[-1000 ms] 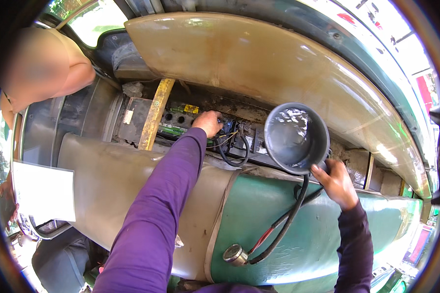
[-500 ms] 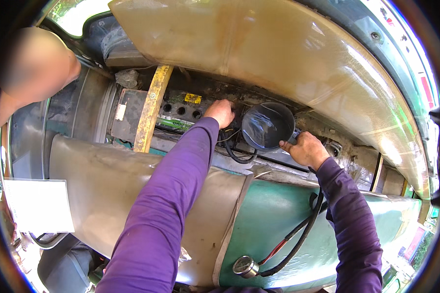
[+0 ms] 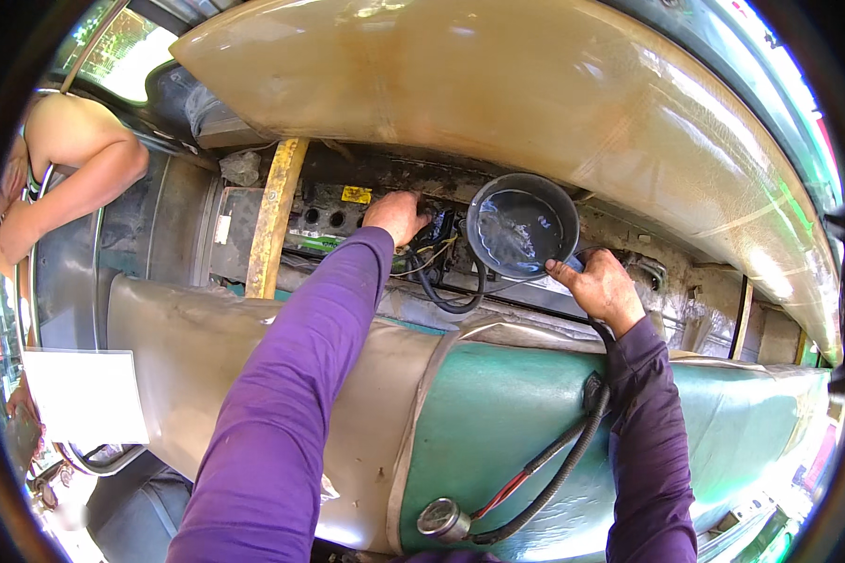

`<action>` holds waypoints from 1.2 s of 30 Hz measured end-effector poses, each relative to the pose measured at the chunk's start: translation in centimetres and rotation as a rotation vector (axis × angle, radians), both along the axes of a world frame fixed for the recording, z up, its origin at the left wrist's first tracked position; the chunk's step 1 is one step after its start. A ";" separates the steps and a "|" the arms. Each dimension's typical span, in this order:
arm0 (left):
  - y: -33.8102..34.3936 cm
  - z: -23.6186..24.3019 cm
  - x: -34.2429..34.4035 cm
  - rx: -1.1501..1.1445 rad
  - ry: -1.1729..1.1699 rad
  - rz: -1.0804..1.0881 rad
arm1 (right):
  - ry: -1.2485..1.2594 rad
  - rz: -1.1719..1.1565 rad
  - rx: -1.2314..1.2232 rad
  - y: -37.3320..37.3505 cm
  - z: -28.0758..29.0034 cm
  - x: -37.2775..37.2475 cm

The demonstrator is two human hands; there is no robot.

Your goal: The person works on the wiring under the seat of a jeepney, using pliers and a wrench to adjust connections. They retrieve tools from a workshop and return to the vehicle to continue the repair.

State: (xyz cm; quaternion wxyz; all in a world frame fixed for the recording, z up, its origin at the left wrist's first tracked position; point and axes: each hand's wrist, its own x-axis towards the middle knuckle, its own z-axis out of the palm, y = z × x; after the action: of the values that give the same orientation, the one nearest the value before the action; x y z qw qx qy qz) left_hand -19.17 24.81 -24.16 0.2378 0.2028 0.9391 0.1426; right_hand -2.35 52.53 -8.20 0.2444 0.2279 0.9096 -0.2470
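Just left of the right hand [image 3: 606, 289], the dark pan [image 3: 479, 249] holds watery liquid [image 3: 512, 230]. That hand curls round the pan's handle; keeping it level should stop spills. Farther left, the left hand [image 3: 396, 218] bends half-curled over the battery [image 3: 326, 200]; I cannot tell if its hidden fingertips grip anything.

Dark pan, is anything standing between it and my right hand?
Nothing visible is in the way: your right hand grips the dark pan at its lower right side, with no gap showing between them.

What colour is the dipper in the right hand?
The dipper is dark grey; head view shows it best.
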 end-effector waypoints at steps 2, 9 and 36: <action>0.5 -0.7 0.1 -0.009 0.042 -0.084 | -0.024 0.005 0.010 0.3 -0.4 0.1; 1.9 -2.9 -0.4 -0.049 0.084 -0.115 | -0.047 0.048 0.044 0.4 -1.8 -0.4; 1.2 2.2 -1.6 -0.218 -0.141 0.049 | 0.039 0.054 -0.048 -0.1 -3.0 -1.4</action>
State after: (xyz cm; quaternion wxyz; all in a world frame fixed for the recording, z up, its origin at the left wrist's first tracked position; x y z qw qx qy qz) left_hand -20.76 25.96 -21.95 0.3204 0.1420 0.9347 0.0595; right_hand -3.74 52.39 -11.20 0.2384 0.1926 0.9138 -0.2663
